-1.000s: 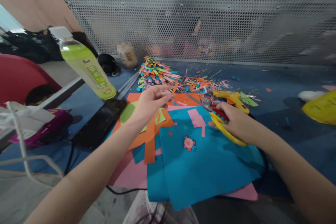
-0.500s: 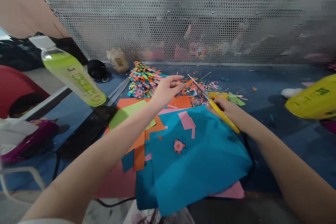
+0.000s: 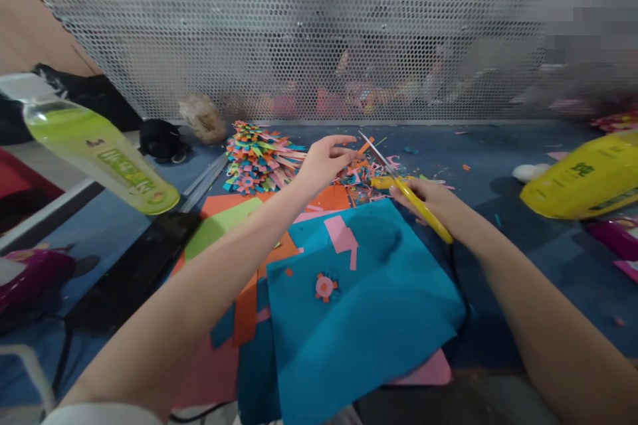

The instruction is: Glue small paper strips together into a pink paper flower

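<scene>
My right hand (image 3: pixel 431 202) is closed on the yellow-handled scissors (image 3: pixel 399 179), whose blades point up and left, slightly parted. My left hand (image 3: pixel 326 163) is at the blade tips, thumb and fingers pinching a thin orange strip (image 3: pixel 366 145). Behind both hands lies a heap of colored paper scraps (image 3: pixel 356 179). A large blue sheet (image 3: pixel 369 319) lies nearest me, with a pink paper piece (image 3: pixel 341 234) and a small pink, orange and blue paper flower (image 3: pixel 325 287) on it. To the left of my left hand stands a pile of layered paper flowers (image 3: pixel 254 156).
A green drink bottle (image 3: pixel 107 153) and a black box (image 3: pixel 132 265) are at the left. At the right are a yellow bottle (image 3: pixel 583 179) and a white object (image 3: pixel 529 172). A perforated metal panel (image 3: pixel 319 33) rises behind the table. A black cord (image 3: pixel 458 285) runs beside the sheet.
The view has shifted to the right, so most objects appear further left. My left hand has come a little nearer the scissors' blades. My right hand still holds the scissors.
</scene>
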Demonstrator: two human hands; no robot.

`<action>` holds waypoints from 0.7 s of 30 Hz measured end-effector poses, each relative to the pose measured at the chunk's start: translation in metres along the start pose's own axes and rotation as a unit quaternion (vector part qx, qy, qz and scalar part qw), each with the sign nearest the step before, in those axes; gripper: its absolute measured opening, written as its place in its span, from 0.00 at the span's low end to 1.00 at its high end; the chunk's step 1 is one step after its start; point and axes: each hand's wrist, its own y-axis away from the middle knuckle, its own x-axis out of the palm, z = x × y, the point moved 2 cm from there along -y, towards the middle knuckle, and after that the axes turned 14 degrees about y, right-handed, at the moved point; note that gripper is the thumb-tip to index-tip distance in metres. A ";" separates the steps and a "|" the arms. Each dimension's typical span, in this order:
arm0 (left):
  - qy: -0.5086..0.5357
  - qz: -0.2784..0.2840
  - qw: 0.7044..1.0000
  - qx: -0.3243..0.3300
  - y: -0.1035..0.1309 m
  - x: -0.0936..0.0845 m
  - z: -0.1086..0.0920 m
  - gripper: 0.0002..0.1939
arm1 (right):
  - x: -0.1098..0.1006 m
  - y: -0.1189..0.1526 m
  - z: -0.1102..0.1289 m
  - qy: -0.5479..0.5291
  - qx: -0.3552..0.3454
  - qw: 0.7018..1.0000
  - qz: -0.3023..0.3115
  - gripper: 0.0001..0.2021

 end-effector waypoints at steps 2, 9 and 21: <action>-0.004 -0.001 1.000 0.006 -0.001 -0.001 0.001 0.19 | -0.001 -0.002 0.000 0.021 0.000 1.000 -0.005 0.21; -0.016 -0.072 0.995 -0.065 0.008 -0.015 0.008 0.16 | -0.001 -0.010 -0.012 0.159 0.009 0.985 -0.063 0.19; 0.021 -0.120 0.990 -0.072 0.075 -0.047 -0.006 0.06 | 0.033 0.018 0.004 0.187 -0.072 0.980 -0.004 0.17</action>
